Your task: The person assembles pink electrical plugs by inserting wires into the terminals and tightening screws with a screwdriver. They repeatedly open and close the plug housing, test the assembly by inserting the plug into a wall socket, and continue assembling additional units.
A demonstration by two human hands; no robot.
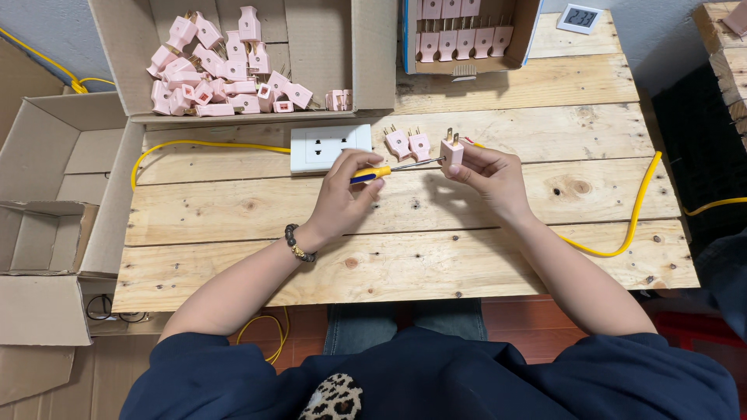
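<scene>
The left hand (342,194) is closed around the blue-and-yellow handle of a small screwdriver (389,169), whose thin metal shaft runs rightward to a pale pink plastic two-pin plug (451,151); the right hand (490,175) pinches that plug between fingertips and thumb, prongs pointing up, just above the bare wooden plank table (405,257). The tip meets the plug's side face — whether it sits in a screw head is too small to tell. To do this well, I would judge that the shaft should stay square to the plug's face, the right hand's pinch firm enough that the plug cannot twist, and the turning come from the left fingers rather than the wrist. Just beyond the hands lie two more pink plugs (408,143) side by side, and next to them a white rectangular wall socket plate (330,148), from which a yellow cable (194,145) runs left. An open cardboard box (319,47) at the far left holds a loose heap of the same plugs; a second box (467,39) holds them in neat rows, beside a small white digital clock (580,18). Another yellow cable (634,214) loops across the planks near the right forearm — it could catch the elbow, but nothing crowds the hands themselves.
</scene>
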